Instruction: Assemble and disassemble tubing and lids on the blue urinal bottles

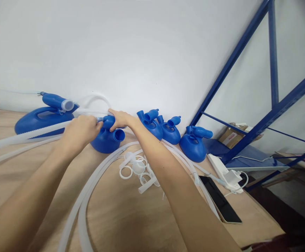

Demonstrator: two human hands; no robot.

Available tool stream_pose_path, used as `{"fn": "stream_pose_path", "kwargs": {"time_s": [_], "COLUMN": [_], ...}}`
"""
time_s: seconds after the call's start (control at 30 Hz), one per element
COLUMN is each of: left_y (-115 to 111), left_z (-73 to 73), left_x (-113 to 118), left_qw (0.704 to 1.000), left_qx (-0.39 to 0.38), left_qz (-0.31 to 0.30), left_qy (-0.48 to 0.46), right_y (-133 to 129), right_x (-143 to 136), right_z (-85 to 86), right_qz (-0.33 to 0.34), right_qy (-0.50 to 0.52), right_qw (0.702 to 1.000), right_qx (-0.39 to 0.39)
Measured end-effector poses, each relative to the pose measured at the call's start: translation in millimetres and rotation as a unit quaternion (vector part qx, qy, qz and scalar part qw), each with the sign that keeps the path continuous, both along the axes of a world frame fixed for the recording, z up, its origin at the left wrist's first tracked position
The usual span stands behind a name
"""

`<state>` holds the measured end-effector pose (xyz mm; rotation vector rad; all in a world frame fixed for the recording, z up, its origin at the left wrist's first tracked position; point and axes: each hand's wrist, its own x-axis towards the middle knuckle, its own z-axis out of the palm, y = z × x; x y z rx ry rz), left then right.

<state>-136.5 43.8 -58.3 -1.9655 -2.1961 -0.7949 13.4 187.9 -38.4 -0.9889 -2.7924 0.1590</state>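
My left hand (82, 129) is closed around the end of a white corrugated hose (28, 134), which trails off to the left. That end meets a blue plastic piece atop a blue jug-shaped bottle (103, 141). My right hand (119, 120) grips the blue piece from the other side, fingers partly hidden behind it. The bottle's round blue mouth (119, 135) faces me. Farther left, another blue bottle (39, 122) lies with a translucent cap (67, 105) on its neck.
Three more blue bottles, the nearest at right (193, 147), stand along the wall. White tubing (82, 206) curves over the table around small translucent caps and rings (138, 168). A phone (219, 199) and power strip (224, 173) lie near the blue shelf frame (228, 63).
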Motion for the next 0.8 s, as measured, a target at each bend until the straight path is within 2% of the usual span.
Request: {"fn": "stream_pose_path", "kwargs": {"time_s": [0.07,0.13,0.23,0.4,0.57,0.8], "left_y": [-5.2,-3.2,7.7,18.8,19.7,19.6], "left_z": [2.6,0.4,-6.1,-14.9,-21.9,-20.4], "left_x": [9.2,16.6,17.6,1.0,-13.5,-16.5], "left_qw": [0.995,0.981,0.969,0.97,0.986,0.989], "left_qx": [0.038,0.068,0.043,0.016,-0.029,-0.051], "left_qz": [0.013,-0.001,-0.021,-0.023,0.009,0.021], "left_qy": [0.094,0.183,0.241,0.24,0.165,0.136], "right_y": [-1.7,-2.7,-2.3,-3.9,-12.1,-14.6], "right_x": [0.5,1.3,3.0,8.8,12.4,10.5], "right_z": [-0.3,-0.7,-2.4,-7.0,-4.9,-1.2], "right_qz": [-0.002,0.001,0.009,0.026,0.026,0.03], "right_qy": [-0.006,-0.011,-0.013,0.013,0.01,-0.007], "right_qw": [1.0,1.0,1.0,0.999,0.997,0.994], "right_qx": [0.007,0.013,0.018,0.031,0.071,0.104]}}
